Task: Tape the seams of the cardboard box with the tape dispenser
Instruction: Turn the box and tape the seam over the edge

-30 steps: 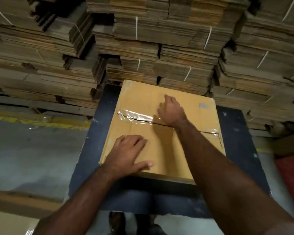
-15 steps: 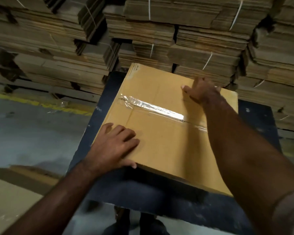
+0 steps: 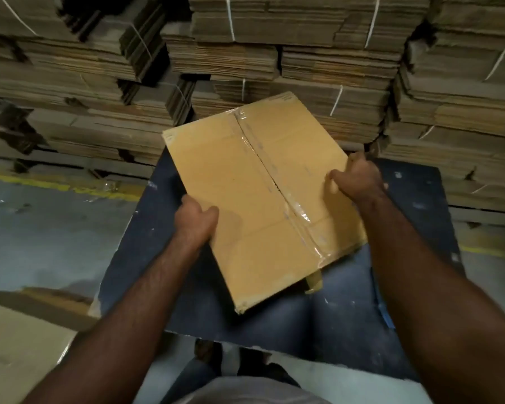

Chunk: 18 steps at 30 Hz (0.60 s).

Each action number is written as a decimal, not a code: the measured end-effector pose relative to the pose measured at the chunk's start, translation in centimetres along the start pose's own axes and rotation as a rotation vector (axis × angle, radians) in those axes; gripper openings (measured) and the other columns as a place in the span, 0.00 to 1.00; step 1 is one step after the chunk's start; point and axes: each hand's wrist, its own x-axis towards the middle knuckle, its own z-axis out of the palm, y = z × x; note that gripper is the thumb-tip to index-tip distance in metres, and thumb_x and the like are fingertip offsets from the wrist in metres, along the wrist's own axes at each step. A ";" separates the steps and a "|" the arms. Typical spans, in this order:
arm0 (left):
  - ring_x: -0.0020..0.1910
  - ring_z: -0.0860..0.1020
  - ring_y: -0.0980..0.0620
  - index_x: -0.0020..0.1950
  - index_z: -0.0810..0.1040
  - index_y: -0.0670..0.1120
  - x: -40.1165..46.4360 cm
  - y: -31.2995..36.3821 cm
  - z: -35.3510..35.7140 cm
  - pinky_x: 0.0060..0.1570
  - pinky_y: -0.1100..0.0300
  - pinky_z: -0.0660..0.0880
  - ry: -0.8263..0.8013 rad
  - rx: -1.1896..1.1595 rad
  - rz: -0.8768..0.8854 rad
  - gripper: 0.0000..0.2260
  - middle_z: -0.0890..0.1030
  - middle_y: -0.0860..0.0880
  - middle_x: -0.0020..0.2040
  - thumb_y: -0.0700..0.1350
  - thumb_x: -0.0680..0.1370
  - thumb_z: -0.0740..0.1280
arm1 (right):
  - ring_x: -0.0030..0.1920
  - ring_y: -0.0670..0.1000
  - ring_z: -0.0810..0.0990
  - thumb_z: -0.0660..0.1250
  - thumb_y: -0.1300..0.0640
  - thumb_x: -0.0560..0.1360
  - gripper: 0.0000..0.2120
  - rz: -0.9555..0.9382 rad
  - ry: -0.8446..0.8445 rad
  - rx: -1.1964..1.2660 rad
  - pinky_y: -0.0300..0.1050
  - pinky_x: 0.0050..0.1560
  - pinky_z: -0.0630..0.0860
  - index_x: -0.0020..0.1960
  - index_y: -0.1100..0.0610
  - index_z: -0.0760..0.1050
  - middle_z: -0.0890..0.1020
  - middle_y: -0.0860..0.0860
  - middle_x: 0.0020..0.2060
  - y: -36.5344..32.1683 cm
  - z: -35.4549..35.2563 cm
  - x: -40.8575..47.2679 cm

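Cardboard box [image 3: 245, 199] sits skewed over the dark table [image 3: 414, 228], taped seam [image 3: 274, 188] running far-left to near-right (long axis too). Left hand [image 3: 194, 221] and right hand [image 3: 357, 179] grip opposite edges, fingers curled on.

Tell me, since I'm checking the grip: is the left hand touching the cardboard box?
Touching. The head view shows the left hand gripping the box at its left edge, thumb lying on the top face, with no gap between them.

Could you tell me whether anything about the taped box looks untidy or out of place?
Yes: the tape along the cardboard box seam is wrinkled near its close end, and a loose tab sticks out below that edge.
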 end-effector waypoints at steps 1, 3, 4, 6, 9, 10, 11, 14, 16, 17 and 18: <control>0.63 0.73 0.37 0.69 0.66 0.39 0.9 0.8 -0.2 0.58 0.51 0.72 0.001 0.049 0.025 0.22 0.74 0.38 0.65 0.42 0.77 0.67 | 0.64 0.62 0.71 0.70 0.39 0.67 0.34 0.020 -0.013 0.020 0.61 0.62 0.71 0.68 0.52 0.66 0.73 0.57 0.63 0.6 -0.3 -0.9; 0.62 0.74 0.37 0.69 0.66 0.42 3.1 2.7 -0.6 0.58 0.49 0.73 -0.031 0.193 0.112 0.24 0.74 0.39 0.63 0.41 0.75 0.69 | 0.64 0.60 0.71 0.70 0.37 0.67 0.35 0.035 -0.041 0.059 0.58 0.62 0.71 0.68 0.50 0.65 0.72 0.56 0.63 1.9 -0.9 -3.2; 0.61 0.74 0.38 0.69 0.68 0.45 4.3 3.6 -0.7 0.58 0.48 0.75 -0.055 0.277 0.162 0.24 0.74 0.39 0.62 0.42 0.75 0.71 | 0.64 0.60 0.70 0.71 0.37 0.68 0.35 0.036 -0.052 0.091 0.56 0.61 0.72 0.69 0.50 0.65 0.71 0.56 0.64 2.6 -1.0 -4.4; 0.60 0.74 0.39 0.69 0.70 0.48 6.1 5.2 -0.6 0.57 0.46 0.77 -0.099 0.437 0.258 0.24 0.73 0.40 0.63 0.43 0.75 0.72 | 0.64 0.59 0.71 0.71 0.37 0.69 0.34 0.046 -0.072 0.138 0.53 0.59 0.72 0.68 0.51 0.67 0.71 0.56 0.63 4.0 -0.6 -7.0; 0.62 0.72 0.39 0.68 0.70 0.49 7.1 5.6 0.2 0.58 0.45 0.74 -0.155 0.649 0.373 0.24 0.68 0.41 0.68 0.47 0.74 0.73 | 0.64 0.60 0.70 0.71 0.37 0.69 0.34 0.045 -0.063 0.116 0.52 0.60 0.71 0.68 0.53 0.67 0.72 0.58 0.64 5.5 1.3 -10.7; 0.64 0.71 0.38 0.69 0.69 0.49 7.0 5.3 0.5 0.60 0.43 0.72 -0.162 0.694 0.396 0.25 0.65 0.41 0.71 0.49 0.74 0.73 | 0.66 0.61 0.68 0.71 0.38 0.70 0.34 0.021 -0.058 0.082 0.52 0.62 0.69 0.69 0.53 0.66 0.70 0.59 0.66 5.9 2.0 -11.8; 0.65 0.70 0.37 0.70 0.68 0.50 6.8 4.8 0.7 0.61 0.41 0.72 -0.158 0.722 0.413 0.26 0.61 0.41 0.74 0.51 0.75 0.72 | 0.68 0.62 0.66 0.71 0.39 0.70 0.35 -0.006 -0.048 0.047 0.53 0.64 0.67 0.70 0.54 0.65 0.68 0.60 0.68 6.1 2.6 -12.8; 0.70 0.64 0.35 0.74 0.63 0.53 4.9 2.5 0.4 0.65 0.36 0.68 -0.165 0.735 0.441 0.29 0.53 0.45 0.79 0.57 0.76 0.68 | 0.71 0.63 0.62 0.68 0.40 0.69 0.36 -0.064 0.044 -0.030 0.60 0.66 0.67 0.72 0.53 0.63 0.61 0.60 0.72 6.0 3.8 -15.3; 0.71 0.61 0.35 0.76 0.60 0.54 3.2 0.5 -0.4 0.66 0.36 0.67 -0.178 0.737 0.461 0.30 0.51 0.47 0.80 0.60 0.77 0.66 | 0.73 0.61 0.60 0.67 0.38 0.69 0.36 -0.118 0.083 -0.099 0.62 0.68 0.64 0.72 0.52 0.65 0.60 0.58 0.75 5.2 4.4 -17.0; 0.71 0.61 0.35 0.76 0.60 0.53 2.4 -0.6 -0.9 0.65 0.36 0.67 -0.174 0.738 0.485 0.30 0.50 0.47 0.80 0.61 0.77 0.65 | 0.75 0.58 0.59 0.67 0.37 0.69 0.37 -0.168 0.065 -0.119 0.62 0.70 0.59 0.73 0.51 0.64 0.59 0.56 0.76 4.7 4.8 -18.0; 0.71 0.61 0.34 0.75 0.61 0.52 1.4 -1.8 -1.4 0.65 0.37 0.68 -0.166 0.734 0.520 0.30 0.51 0.46 0.80 0.61 0.77 0.64 | 0.76 0.55 0.57 0.67 0.36 0.70 0.37 -0.232 0.040 -0.128 0.62 0.71 0.55 0.74 0.50 0.64 0.59 0.54 0.77 4.0 5.4 -19.1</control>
